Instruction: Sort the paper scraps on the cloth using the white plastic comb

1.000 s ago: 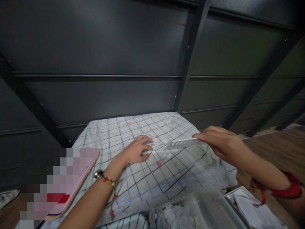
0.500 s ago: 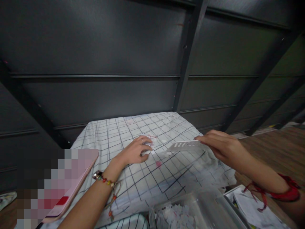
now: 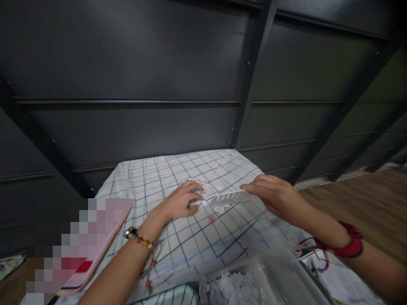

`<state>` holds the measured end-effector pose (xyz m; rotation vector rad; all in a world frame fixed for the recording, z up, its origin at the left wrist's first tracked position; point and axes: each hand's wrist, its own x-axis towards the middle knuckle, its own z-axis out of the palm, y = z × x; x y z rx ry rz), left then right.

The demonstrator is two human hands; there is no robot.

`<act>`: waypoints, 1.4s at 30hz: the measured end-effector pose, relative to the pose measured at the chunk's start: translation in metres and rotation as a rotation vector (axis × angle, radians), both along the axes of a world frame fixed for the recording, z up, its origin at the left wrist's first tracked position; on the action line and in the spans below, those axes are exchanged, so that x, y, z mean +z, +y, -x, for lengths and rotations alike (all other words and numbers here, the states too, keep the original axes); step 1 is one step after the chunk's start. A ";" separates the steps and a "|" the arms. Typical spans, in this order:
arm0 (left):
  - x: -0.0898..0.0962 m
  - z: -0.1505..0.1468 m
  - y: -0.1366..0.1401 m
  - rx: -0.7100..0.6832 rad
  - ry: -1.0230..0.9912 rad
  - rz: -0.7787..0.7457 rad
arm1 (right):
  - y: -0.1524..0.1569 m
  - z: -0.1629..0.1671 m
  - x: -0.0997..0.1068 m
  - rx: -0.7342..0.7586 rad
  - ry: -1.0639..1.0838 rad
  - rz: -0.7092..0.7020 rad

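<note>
My left hand (image 3: pixel 181 202) rests on a white checked cloth (image 3: pixel 149 173), its curved fingers apart and nothing gripped in them. Beside its fingertips lies a small, pale piece with pink print (image 3: pixel 203 185), partly hidden by the fingers. Between the thumb and fingers of my right hand (image 3: pixel 276 194) is a thin white slotted plate (image 3: pixel 229 197), pinched at its right end. It is tilted low over the cloth, its far end close to my left fingertips. Small whitish bits (image 3: pixel 221 208) show below the plate.
At the front stands a clear plastic box (image 3: pixel 282 275) with many small white pieces (image 3: pixel 233 288). Right of it are papers (image 3: pixel 340 275). A pink-edged, partly pixelated device (image 3: pixel 111 220) is at left. A dark panelled wall (image 3: pixel 143 127) rises behind the cloth.
My right hand has moved left with the slotted plate, bringing it closer to my left hand. The left hand has stayed nearly still.
</note>
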<state>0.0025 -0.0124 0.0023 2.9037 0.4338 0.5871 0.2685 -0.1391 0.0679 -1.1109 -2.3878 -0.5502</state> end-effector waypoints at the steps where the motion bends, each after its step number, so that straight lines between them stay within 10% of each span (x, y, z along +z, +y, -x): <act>1: 0.001 0.000 0.000 0.002 -0.001 0.002 | -0.001 0.000 0.000 -0.007 0.006 -0.003; 42: -0.001 -0.002 -0.003 -0.001 -0.003 -0.004 | -0.007 -0.022 -0.007 -0.122 -0.071 -0.083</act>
